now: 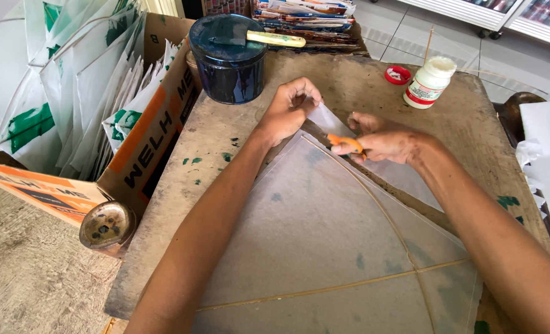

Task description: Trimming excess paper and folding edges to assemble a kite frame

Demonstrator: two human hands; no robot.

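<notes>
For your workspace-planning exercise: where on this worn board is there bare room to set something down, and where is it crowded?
Bare board lies between the dark tin and the white glue bottle. Another free patch runs along the left edge, between the cardboard box and the kite sheet. The centre is crowded: left hand and right hand, holding orange-handled scissors, work there.

On the worktop (238, 130), bare wood lies open between the dark tin (228, 60) at far left and the glue bottle (429, 82) at far right; a cardboard box (145, 142) walls the left edge.
</notes>
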